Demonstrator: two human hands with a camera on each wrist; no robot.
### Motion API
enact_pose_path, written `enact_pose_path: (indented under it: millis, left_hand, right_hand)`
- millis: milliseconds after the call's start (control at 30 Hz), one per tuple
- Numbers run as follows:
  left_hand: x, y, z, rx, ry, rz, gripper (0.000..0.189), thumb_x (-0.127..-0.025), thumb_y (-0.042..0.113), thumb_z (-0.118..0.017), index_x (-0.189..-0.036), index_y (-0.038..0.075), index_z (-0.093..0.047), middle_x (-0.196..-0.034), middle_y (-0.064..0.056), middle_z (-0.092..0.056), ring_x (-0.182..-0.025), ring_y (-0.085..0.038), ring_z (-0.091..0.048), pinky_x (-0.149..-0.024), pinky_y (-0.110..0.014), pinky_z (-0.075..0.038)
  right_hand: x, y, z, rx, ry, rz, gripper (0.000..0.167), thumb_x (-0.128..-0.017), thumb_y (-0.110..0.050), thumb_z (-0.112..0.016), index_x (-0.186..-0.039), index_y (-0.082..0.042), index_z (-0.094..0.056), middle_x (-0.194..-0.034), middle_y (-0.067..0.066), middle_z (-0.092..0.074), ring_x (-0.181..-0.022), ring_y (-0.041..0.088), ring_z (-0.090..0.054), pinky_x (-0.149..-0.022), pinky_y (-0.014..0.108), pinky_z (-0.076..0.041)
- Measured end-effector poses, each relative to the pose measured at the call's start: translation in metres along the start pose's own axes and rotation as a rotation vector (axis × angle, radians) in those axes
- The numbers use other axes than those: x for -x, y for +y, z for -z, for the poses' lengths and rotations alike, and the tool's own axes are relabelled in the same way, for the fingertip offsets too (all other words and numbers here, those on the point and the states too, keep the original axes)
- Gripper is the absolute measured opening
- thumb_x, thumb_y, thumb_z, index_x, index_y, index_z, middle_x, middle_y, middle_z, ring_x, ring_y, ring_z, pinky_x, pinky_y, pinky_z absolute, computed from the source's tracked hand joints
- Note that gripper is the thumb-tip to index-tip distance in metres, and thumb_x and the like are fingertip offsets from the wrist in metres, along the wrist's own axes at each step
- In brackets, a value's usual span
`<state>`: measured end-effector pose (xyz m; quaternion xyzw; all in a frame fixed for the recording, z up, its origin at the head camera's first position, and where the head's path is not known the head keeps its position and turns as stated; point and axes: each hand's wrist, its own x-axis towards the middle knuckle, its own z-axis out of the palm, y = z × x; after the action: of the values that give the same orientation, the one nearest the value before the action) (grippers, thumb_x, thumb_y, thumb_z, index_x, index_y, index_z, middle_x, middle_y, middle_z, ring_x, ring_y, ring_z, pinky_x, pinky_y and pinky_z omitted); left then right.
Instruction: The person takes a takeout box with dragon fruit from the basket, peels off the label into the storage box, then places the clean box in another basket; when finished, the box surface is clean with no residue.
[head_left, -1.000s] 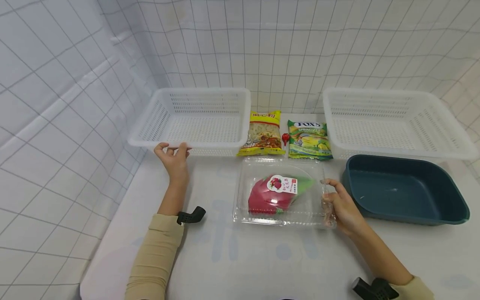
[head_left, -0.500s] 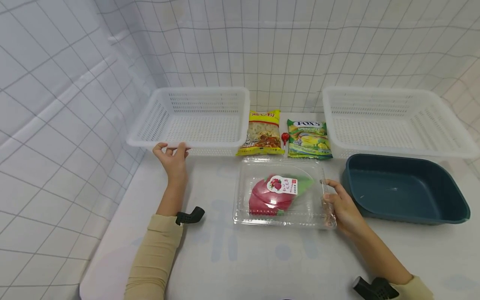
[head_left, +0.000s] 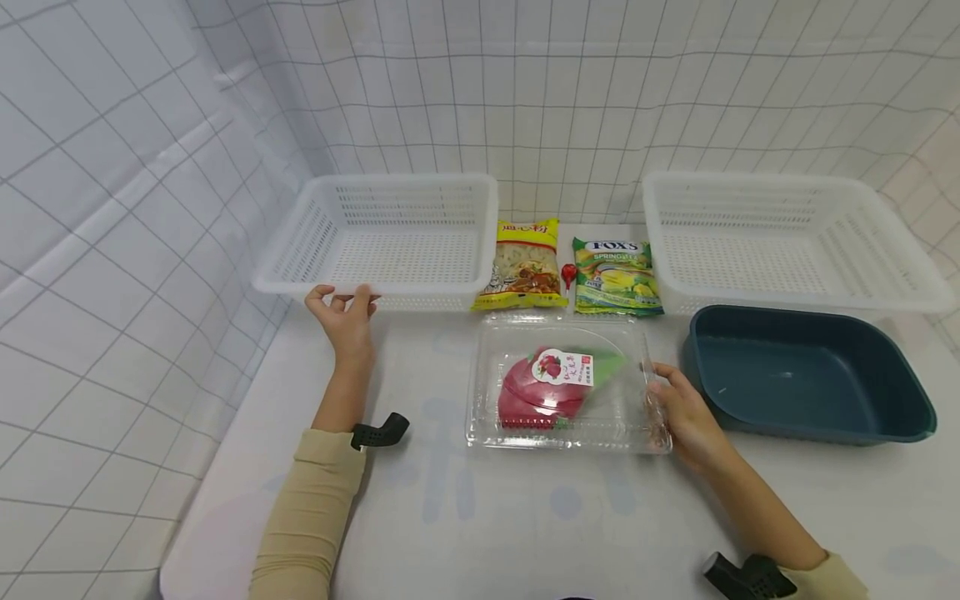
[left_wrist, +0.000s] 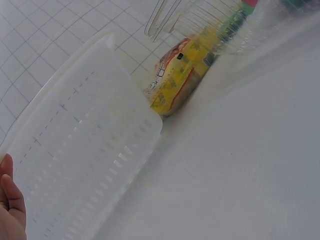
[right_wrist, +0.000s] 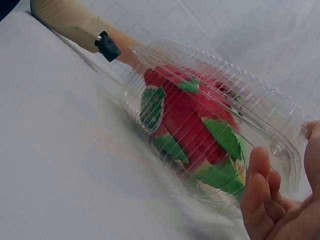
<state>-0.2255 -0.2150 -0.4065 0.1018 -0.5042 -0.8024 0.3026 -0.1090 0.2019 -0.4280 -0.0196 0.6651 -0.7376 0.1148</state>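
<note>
At the left, my left hand (head_left: 349,333) has its fingertips on the front rim of a white plastic basket (head_left: 420,290) and pinches it. My right hand (head_left: 693,425) grips the right edge of a clear plastic clamshell box (head_left: 626,417). Inside this box lies a red dragon fruit (head_left: 528,396) with green tips and a white label on the lid above it. From the right wrist view, the dragon fruit (right_wrist: 187,117) shows through the ribbed side, and the box looks tilted, held above the white table. The left wrist view shows only a few left fingers (left_wrist: 11,197) at the basket's edge.
Between the two baskets lie a yellow noodle packet (head_left: 525,271), a small red lollipop (head_left: 569,273) and a green FOX'S candy bag (head_left: 617,279). A second white basket (head_left: 795,304) stands at the back right. In front of it sits a dark teal tub (head_left: 810,400).
</note>
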Motion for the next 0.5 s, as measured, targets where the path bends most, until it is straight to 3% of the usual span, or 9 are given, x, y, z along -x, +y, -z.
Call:
enact_pose_path:
  millis: [133, 267, 400, 500]
  left_hand:
    - [0.0, 0.0, -0.001, -0.008, 0.009, 0.001, 0.043, -0.09, -0.005, -0.061, -0.104, 0.015, -0.026, -0.084, -0.007, -0.046, -0.065, -0.014, -0.062, -0.063, -0.018, -0.05]
    - [0.0, 0.0, -0.001, -0.016, 0.018, 0.004, 0.043, -0.089, -0.004, -0.062, -0.105, 0.016, -0.027, -0.083, -0.007, -0.045, -0.065, -0.014, -0.062, -0.062, -0.018, -0.05]
    - [0.001, 0.001, -0.001, -0.037, 0.015, 0.004, 0.041, -0.09, -0.003, -0.062, -0.105, 0.015, -0.028, -0.083, -0.007, -0.044, -0.065, -0.015, -0.063, -0.063, -0.019, -0.05]
    - [0.003, 0.002, 0.0, -0.088, 0.014, 0.0, 0.039, -0.092, 0.001, -0.063, -0.107, 0.016, -0.03, -0.083, -0.007, -0.045, -0.067, -0.014, -0.065, -0.066, -0.02, -0.05]
  right_hand:
    - [0.0, -0.005, -0.002, 0.151, 0.029, -0.012, 0.043, -0.107, -0.029, -0.033, -0.132, 0.006, -0.029, -0.087, 0.004, -0.045, -0.068, 0.009, -0.046, -0.054, 0.024, -0.042]
    - [0.002, -0.009, -0.004, 0.303, 0.076, -0.022, 0.048, -0.107, -0.03, -0.031, -0.138, 0.006, -0.029, -0.097, 0.011, -0.046, -0.074, 0.011, -0.048, -0.055, 0.025, -0.042]
    - [0.004, -0.012, -0.005, 0.368, 0.08, -0.013, 0.054, -0.107, -0.028, -0.034, -0.148, 0.003, -0.021, -0.128, 0.023, -0.04, -0.106, 0.024, -0.047, -0.077, 0.028, -0.046]
    - [0.006, -0.014, -0.006, 0.386, 0.07, 0.025, 0.061, -0.106, -0.026, -0.039, -0.152, 0.003, -0.012, -0.147, 0.027, -0.025, -0.13, 0.037, -0.033, -0.1, 0.042, -0.038]
